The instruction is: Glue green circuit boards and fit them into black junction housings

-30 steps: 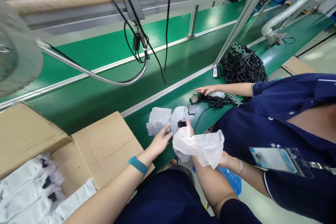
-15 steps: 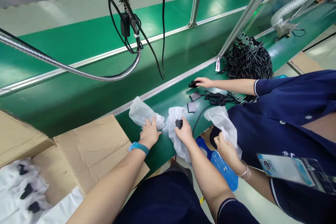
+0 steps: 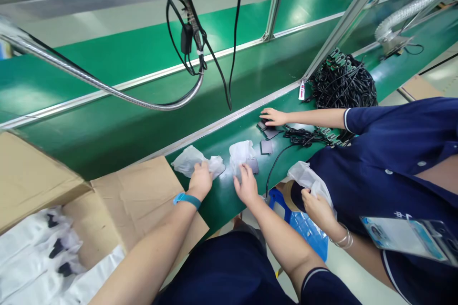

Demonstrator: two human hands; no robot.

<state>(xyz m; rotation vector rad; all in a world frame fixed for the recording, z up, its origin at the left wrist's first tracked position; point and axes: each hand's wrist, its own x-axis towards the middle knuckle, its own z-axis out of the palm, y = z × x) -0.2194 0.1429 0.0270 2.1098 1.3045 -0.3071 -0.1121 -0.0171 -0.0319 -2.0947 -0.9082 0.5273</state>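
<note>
My left hand [image 3: 201, 180] has its fingers bunched on the edge of a crumpled white plastic bag [image 3: 188, 159] on the green bench. To its right, my right hand [image 3: 246, 185] has its fingers apart, at the lower edge of a second white bag [image 3: 239, 152]. A flat grey-black square part [image 3: 252, 166] lies against that bag, just beyond my right fingertips. Another such square part [image 3: 266, 147] rests farther right, and a black cable [image 3: 277, 162] curves down near it.
At right, a co-worker's hand [image 3: 275, 116] is over more square parts; their other hand [image 3: 320, 209] holds a white bag [image 3: 309, 178]. A heap of black cables [image 3: 345, 81] lies beyond. At left stands a cardboard box [image 3: 139, 195] with white bagged items [image 3: 32, 252]. Cables and a metal hose [image 3: 143, 103] hang above.
My right hand has let go of the dark part, which now lies flat by the bag. My left fingers have drawn together on their bag. The co-worker's far hand has released a black piece.
</note>
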